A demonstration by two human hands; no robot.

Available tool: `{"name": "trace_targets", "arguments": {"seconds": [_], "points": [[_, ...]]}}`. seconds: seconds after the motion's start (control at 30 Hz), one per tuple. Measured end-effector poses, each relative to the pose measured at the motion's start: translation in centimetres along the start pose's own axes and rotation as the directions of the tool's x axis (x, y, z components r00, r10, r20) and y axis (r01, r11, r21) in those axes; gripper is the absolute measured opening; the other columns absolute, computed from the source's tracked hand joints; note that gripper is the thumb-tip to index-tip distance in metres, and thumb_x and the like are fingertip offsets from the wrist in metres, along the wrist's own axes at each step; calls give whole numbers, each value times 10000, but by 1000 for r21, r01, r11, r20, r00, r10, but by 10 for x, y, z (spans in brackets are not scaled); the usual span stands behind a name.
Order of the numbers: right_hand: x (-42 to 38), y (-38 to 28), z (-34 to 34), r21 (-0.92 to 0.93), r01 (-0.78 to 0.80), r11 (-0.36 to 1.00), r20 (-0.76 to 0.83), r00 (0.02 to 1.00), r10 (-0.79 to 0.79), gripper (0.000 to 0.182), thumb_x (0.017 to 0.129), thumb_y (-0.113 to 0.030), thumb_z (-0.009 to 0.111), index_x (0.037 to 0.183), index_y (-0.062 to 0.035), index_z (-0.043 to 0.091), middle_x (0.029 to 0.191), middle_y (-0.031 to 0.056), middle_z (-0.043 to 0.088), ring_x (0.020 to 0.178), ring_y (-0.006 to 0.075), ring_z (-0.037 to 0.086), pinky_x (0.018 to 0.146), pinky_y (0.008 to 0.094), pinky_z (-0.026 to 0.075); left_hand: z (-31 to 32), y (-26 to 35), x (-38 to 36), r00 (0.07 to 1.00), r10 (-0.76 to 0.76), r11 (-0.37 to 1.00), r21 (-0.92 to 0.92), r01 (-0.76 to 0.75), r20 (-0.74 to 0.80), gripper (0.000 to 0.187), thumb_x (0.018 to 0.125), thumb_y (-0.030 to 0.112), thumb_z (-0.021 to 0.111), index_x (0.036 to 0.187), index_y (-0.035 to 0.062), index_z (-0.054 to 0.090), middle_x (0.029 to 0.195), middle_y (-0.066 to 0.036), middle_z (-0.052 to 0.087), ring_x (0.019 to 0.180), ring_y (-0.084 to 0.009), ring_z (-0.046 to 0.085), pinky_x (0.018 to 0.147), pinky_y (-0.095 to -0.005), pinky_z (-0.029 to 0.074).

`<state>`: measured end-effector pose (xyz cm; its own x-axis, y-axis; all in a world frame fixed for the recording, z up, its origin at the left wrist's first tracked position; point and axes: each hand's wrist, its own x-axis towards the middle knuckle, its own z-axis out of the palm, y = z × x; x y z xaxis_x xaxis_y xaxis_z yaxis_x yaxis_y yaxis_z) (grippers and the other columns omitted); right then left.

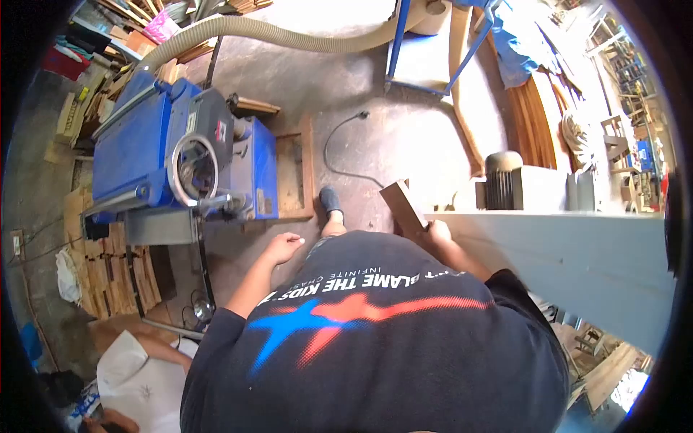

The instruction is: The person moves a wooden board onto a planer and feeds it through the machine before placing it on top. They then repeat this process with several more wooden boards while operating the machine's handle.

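My right hand grips the near end of a brown wooden board, which slants up and away from me beside the grey machine table. The fingers are partly hidden behind the wood. My left hand hangs in front of my body with its fingers loosely bent and apart from any object. A small white spot shows at its fingertips, too small to name. Nearest to that hand is the blue machine with a round handwheel.
A long grey machine table with a dark motor runs along my right. A ribbed hose crosses the far floor, and a black cable lies ahead. Another person is at lower left, near stacked wood.
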<state>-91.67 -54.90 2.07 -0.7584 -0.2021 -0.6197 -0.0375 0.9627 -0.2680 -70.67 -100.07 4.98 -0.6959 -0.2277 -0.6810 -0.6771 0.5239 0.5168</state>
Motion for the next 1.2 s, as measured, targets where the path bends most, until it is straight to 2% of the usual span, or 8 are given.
{"name": "trace_targets", "arguments": {"seconds": [0.1, 0.33, 0.6, 0.9, 1.0, 1.07, 1.13, 1.2], "points": [[46, 15, 2, -26, 38, 999, -218, 975, -43, 574, 770, -452, 801, 1095, 14, 720, 988, 239, 733, 947, 348, 727, 860, 441, 562, -24, 70, 82, 985, 145, 987, -78, -138, 89, 503, 902, 424, 696, 1205, 22, 697, 1148, -194, 721, 1056, -298, 700, 938, -382, 537], [110, -32, -81, 33, -245, 969, 49, 969, 244, 537, 816, -444, 788, 1065, 26, 719, 1002, 229, 733, 944, 362, 722, 813, 439, 571, -142, 251, 263, 813, 485, 781, 259, -569, 322, 575, 857, 488, 691, 1223, 43, 688, 1142, -172, 726, 1062, -320, 692, 937, -393, 535], [192, -21, -117, 76, -344, 936, 84, 937, 338, 495, 821, -444, 746, 991, 21, 745, 980, 255, 723, 975, 394, 710, 878, 450, 549, -282, 271, 428, 924, 379, 892, 284, -351, -48, 430, 881, 444, 691, 1124, 92, 735, 1116, -165, 723, 1052, -328, 686, 933, -404, 536], [378, -93, -322, -97, -80, 992, 143, 985, 94, 432, 849, -405, 702, 989, 2, 745, 958, 266, 710, 959, 402, 705, 861, 456, 545, -291, 139, 451, 993, -85, 976, 207, 68, 78, 422, 923, 471, 638, 1013, 80, 768, 964, -167, 747, 906, -337, 720, 828, -419, 561], [427, -189, -397, -122, 123, 985, 151, 983, -104, 412, 859, -392, 687, 989, -5, 745, 951, 270, 706, 954, 404, 703, 855, 458, 544, -298, 149, 463, 963, -96, 983, -174, 52, -252, 352, 914, 373, 704, 1032, 44, 746, 985, -166, 748, 900, -281, 723, 816, -389, 560], [452, -255, -442, -144, 231, 962, 148, 966, -210, 400, 865, -383, 677, 989, -9, 745, 946, 272, 703, 951, 406, 702, 852, 460, 543, -320, 169, 486, 796, -37, 945, -280, -169, -604, 326, 906, 332, 730, 1051, 39, 732, 1006, -166, 744, 929, -270, 715, 835, -385, 551], [475, -317, -485, -166, 297, 940, 116, 953, -280, 387, 871, -374, 668, 988, -13, 746, 941, 274, 700, 947, 408, 701, 848, 461, 542, -376, 203, 500, 735, -242, 952, -302, 52, -634, 390, 914, 341, 714, 1142, 26, 691, 1013, -172, 738, 961, -311, 704, 866, -404, 535], [494, -373, -529, -204, 338, 919, 34, 941, -338, 365, 868, -359, 665, 989, -24, 745, 941, 271, 698, 934, 415, 696, 832, 468, 539, -428, 228, 507, 478, -275, 961, -257, 104, -834, 440, 919, 364, 688, 1220, 45, 661, 1090, -184, 717, 1032, -358, 673, 912, -419, 521]]}}
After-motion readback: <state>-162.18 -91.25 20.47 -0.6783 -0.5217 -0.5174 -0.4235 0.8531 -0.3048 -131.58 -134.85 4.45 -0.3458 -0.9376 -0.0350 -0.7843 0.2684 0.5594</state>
